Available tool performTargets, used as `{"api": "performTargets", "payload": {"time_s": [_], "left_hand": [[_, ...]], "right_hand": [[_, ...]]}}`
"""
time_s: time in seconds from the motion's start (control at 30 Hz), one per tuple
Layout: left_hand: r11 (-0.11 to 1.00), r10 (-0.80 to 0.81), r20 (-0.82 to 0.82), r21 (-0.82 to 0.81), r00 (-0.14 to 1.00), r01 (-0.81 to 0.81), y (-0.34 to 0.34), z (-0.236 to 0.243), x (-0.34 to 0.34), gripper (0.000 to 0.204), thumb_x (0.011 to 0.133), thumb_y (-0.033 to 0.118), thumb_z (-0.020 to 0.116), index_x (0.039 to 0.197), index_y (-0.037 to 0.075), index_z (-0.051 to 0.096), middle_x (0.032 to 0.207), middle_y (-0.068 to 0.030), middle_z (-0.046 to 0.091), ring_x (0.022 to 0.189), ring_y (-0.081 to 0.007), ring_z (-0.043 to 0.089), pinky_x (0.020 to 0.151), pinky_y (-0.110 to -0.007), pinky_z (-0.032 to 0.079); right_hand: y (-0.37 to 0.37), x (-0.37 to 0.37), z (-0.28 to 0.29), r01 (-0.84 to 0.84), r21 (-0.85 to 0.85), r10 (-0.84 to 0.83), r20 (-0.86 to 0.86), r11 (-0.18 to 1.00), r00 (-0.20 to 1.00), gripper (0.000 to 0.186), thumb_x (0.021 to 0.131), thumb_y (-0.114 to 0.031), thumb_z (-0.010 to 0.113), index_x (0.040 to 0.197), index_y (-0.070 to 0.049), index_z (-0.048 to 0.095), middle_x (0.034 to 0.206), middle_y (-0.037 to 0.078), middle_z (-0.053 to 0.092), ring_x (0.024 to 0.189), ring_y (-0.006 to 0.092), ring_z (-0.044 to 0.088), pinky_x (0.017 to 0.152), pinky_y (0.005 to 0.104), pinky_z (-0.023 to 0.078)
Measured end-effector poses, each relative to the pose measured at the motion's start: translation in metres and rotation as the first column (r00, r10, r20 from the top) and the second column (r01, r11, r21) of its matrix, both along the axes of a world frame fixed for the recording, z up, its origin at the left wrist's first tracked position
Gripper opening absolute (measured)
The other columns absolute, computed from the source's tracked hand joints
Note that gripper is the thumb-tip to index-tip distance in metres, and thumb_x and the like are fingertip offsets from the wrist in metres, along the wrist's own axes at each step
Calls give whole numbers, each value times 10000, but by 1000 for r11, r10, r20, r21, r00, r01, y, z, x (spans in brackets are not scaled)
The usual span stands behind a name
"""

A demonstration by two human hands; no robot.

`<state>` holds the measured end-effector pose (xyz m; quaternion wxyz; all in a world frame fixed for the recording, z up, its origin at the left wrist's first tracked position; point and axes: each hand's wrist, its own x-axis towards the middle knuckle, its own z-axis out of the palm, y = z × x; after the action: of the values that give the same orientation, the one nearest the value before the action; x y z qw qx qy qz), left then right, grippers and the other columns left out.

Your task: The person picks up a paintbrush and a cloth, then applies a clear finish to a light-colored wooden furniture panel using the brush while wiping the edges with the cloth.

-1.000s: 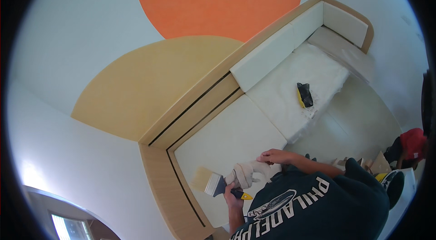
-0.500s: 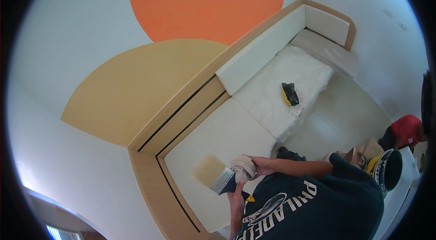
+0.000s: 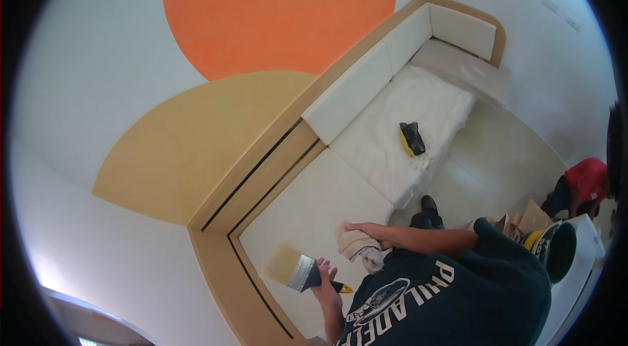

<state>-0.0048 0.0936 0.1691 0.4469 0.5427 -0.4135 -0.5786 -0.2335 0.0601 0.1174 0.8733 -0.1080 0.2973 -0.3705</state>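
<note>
My left hand [image 3: 327, 289] grips a wide paintbrush [image 3: 292, 268] by its dark blue, yellow-tipped handle, with some fingers lifted off it. Its pale bristles point left above the white seat cushion [image 3: 314, 195], and its metal band shines. A bunched, off-white rag [image 3: 356, 244] is held in my right hand [image 3: 371, 231], close to my dark green shirt. A small gap separates the rag from the brush handle.
Further along the plastic-covered bench lies a black and yellow object [image 3: 412, 139]. A paint bucket [image 3: 560, 253] stands at right, near cardboard [image 3: 528, 216]. Beyond it a person in a red top [image 3: 586, 181] bends down. Wooden bench trim [image 3: 229, 293] runs along the painted wall.
My two hands have drawn apart. The paintbrush has shifted left and slightly down, away from the rag, and the rag now hangs differently in my right hand. The view has tilted a little.
</note>
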Motion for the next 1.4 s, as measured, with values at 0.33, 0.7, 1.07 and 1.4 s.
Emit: {"api": "performTargets", "payload": {"time_s": [0.33, 0.7, 1.07, 1.4], "left_hand": [[987, 66, -201, 156, 977, -34, -50, 1, -117, 255, 883, 169, 760, 835, 102, 519, 914, -44, 636, 935, -171, 656, 818, -362, 542], [999, 27, -270, -23, 963, -34, -125, 68, -318, 345, 843, 86, 768, 751, 107, 436, 1045, -104, 621, 906, -142, 588, 763, -306, 510], [999, -32, -32, -31, 999, 31, -157, 35, -413, 185, 859, 133, 739, 842, 63, 568, 794, -2, 575, 648, -70, 539, 609, -240, 458], [935, -351, 190, 29, 917, 352, -117, -6, -442, 263, 837, 254, 763, 773, 60, 598, 682, 5, 559, 620, -72, 517, 587, -273, 444]], "right_hand": [[-17, -96, 25, -179, -147, 161, -129, 973, 978, 530, 974, -376, 567, 1360, -19, 508, 1198, 144, 652, 1035, 267, 673, 904, 402, 547], [-27, -309, -11, -217, -75, 202, -170, 973, 964, 766, 914, -526, 607, 1449, -17, 407, 1372, 147, 563, 1230, 283, 574, 1053, 437, 452], [-13, -419, -10, 296, -229, -288, 67, 927, 955, 773, 865, -554, 636, 1410, -35, 455, 1335, 177, 577, 1130, 335, 615, 958, 461, 504], [-24, -427, 61, 634, -227, -620, 137, 739, 772, 506, 810, -336, 659, 1233, -80, 552, 1189, 137, 624, 1111, 298, 619, 940, 420, 521]]}}
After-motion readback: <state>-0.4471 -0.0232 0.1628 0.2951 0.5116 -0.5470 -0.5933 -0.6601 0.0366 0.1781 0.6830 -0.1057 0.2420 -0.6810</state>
